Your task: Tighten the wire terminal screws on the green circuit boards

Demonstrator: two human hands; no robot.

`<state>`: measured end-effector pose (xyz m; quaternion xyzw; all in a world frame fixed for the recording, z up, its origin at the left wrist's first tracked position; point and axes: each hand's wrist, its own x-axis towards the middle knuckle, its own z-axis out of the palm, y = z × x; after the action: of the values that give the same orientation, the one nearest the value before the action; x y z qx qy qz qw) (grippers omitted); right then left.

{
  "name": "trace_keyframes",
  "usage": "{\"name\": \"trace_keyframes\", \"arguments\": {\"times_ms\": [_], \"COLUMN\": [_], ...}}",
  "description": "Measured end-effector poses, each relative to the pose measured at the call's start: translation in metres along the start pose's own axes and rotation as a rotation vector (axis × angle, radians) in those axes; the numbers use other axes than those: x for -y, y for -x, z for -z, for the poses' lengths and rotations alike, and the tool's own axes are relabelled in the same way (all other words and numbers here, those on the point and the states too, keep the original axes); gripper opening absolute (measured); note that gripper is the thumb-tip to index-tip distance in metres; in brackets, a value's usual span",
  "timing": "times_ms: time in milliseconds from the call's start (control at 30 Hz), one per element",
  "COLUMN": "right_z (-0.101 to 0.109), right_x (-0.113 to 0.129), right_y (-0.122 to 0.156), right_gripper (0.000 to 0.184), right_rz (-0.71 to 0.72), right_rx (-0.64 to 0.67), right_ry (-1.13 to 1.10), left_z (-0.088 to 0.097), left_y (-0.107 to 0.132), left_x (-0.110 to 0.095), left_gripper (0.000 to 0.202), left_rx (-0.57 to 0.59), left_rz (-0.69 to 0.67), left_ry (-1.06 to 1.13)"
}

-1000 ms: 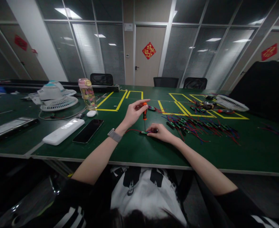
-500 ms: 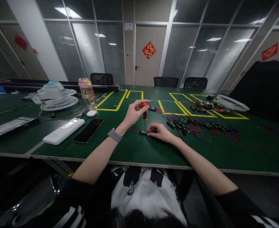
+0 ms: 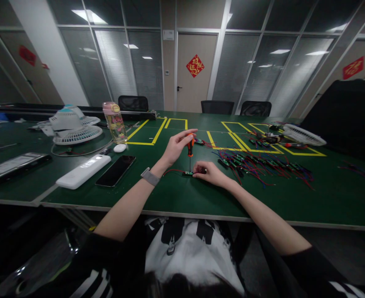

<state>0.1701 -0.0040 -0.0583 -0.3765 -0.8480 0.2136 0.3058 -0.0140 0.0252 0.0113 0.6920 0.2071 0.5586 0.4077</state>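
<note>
Behind everything we see a glass partition point(image 3: 140, 58) with a pale door point(image 3: 198, 95) at its middle, bearing a red diamond-shaped sign. In front of it spreads the green desk point(image 3: 170, 200), marked with yellow tape outlines. At the far right stands a large black shape point(image 3: 350, 114) that we cannot identify. On the left side of the desk sit white fan parts point(image 3: 77, 134), and on the right lies a heap of wired boards point(image 3: 241, 159), its red and blue leads tangled.

Near the fan parts we find a clear bottle point(image 3: 114, 124) with a pink lid, standing upright. Our left hand point(image 3: 174, 148), with a grey-banded watch point(image 3: 150, 177) on the wrist, and our right hand point(image 3: 211, 172) meet over the middle of the desk. Left of them lie a white slab point(image 3: 83, 171) and, just beside it, a dark phone point(image 3: 116, 171).

With the left fingers we grasp the orange-and-black handle of a screwdriver point(image 3: 190, 147), which stands upright, its shaft reaching down to a small green board point(image 3: 187, 173). That board lies on the desk between us and the far tape; our right fingers pinch its right end. A red wire point(image 3: 173, 169) curves out leftward from it.
</note>
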Motion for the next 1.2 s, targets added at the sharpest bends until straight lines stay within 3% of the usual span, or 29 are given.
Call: {"name": "trace_keyframes", "arguments": {"times_ms": [233, 733, 967, 1200], "right_z": [-0.0006, -0.0001, 0.0022, 0.0016], "right_x": [-0.0027, -0.0046, 0.0002, 0.0023], "right_y": [-0.0007, -0.0005, -0.0013, -0.0016], "right_gripper": [0.008, 0.007, 0.009, 0.007], "right_rz": [-0.013, -0.028, 0.051, 0.079], "right_rx": [-0.044, -0.048, -0.1, -0.063], "right_ry": [0.083, 0.118, 0.243, 0.211], "left_z": [0.0024, 0.0016, 0.0011, -0.0002], "left_y": [-0.0011, 0.0, 0.0003, -0.0001], "left_x": [0.0033, 0.0002, 0.0003, 0.0004], "left_gripper": [0.031, 0.03, 0.029, 0.03], "left_rx": [0.045, 0.028, 0.024, 0.006], "left_rz": [-0.005, 0.015, 0.01, 0.031], "left_ry": [0.089, 0.077, 0.084, 0.074]}}
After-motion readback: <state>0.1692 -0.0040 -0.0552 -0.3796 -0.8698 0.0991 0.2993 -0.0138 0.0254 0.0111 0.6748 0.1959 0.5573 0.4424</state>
